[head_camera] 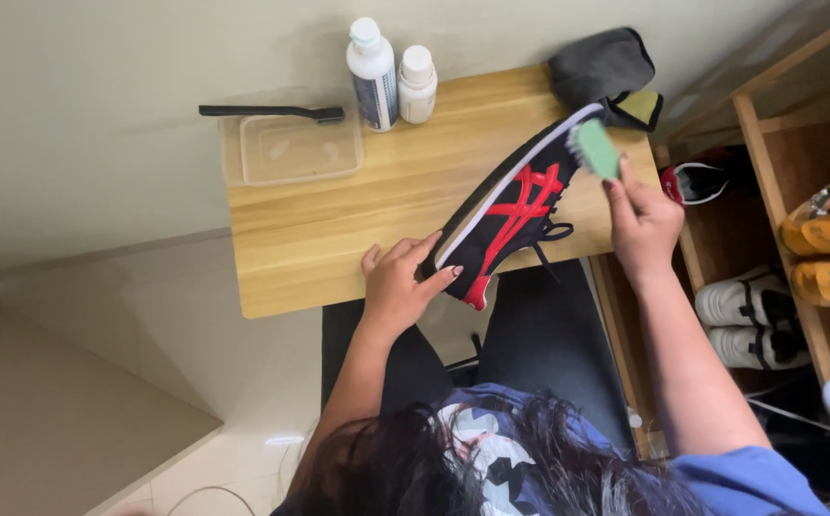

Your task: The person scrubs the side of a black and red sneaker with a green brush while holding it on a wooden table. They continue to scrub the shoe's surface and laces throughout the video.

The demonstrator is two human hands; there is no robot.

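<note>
A black sneaker with red stripes and a white sole edge lies tilted on its side across the right part of a small wooden table. My left hand grips its heel end near the table's front edge. My right hand holds a green brush pressed against the toe end of the shoe.
A clear plastic tub with a black brush across its far rim sits at the back left. Two white bottles stand beside it. Grey and yellow cloths lie at the back right. A wooden shoe rack with several shoes stands on the right.
</note>
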